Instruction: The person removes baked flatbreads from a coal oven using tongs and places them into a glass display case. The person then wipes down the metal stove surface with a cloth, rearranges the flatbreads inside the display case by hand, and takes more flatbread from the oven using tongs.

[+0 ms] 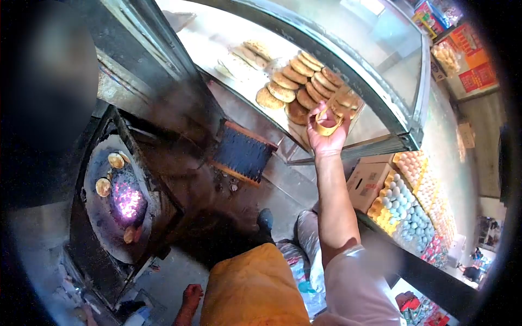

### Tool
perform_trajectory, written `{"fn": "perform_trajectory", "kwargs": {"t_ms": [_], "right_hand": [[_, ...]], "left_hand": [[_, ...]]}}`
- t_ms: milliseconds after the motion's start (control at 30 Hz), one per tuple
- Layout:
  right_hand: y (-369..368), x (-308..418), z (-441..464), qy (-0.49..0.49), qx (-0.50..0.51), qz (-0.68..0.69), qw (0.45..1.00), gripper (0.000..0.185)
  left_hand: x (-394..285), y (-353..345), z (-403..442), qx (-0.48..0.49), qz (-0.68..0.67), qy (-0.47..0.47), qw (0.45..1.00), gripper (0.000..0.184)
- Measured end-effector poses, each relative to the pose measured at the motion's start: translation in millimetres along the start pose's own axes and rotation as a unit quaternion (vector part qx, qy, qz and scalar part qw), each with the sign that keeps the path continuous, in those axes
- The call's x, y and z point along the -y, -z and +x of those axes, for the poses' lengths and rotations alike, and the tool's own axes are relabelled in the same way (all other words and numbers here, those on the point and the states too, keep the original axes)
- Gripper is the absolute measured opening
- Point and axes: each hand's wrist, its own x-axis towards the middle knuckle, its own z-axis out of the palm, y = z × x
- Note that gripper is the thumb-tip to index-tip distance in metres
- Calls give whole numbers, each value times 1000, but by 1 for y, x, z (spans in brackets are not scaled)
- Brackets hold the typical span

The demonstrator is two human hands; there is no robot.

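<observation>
Band (328, 131) inside curled fingers (318, 109), beside flatbreads (303, 84)

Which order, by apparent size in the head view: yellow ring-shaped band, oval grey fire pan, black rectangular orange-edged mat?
1. Oval grey fire pan
2. Black rectangular mat
3. Yellow band, in the right hand

Two hands (328, 127), one stove (114, 198), over a dozen flatbreads (283, 81).

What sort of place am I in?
Likely a small flatbread bakery or food shop: flatbreads fill part of a glass case, coals glow in an oven-like pit, and eggs sit stacked nearby.
</observation>
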Motion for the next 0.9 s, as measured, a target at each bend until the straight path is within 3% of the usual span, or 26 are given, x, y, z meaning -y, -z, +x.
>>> {"fn": "perform_trajectory", "kwargs": {"t_ms": [133,200,267,367,467,567,633,733,900], "right_hand": [[9,-13,-22,56,-95,-6,994,59],[11,-26,-39,21,-111,-58,992,51],[15,-43,-62,-16,-111,-124,986,53],[19,-71,-95,-47,-109,-198,973,60],[22,-83,-111,-65,-91,-240,964,63],[16,-87,-123,-63,-91,-302,947,61],[13,-87,-138,-71,-88,-327,938,60],[10,-83,-145,-80,-92,-352,928,59],[-18,-64,-79,29,-135,-327,935,45]], "left_hand": [[41,24,16,13,-8,21,1000,18],[24,25,7,6,12,16,1000,19],[29,28,12,3,27,11,1000,20],[56,41,40,92,-91,30,991,23],[50,37,39,76,-88,76,990,25],[37,28,27,94,-122,56,986,25],[-6,8,-9,-4,-7,57,998,24],[21,4,4,19,-67,88,994,24],[-11,-2,-1,10,-11,40,999,25]]}}
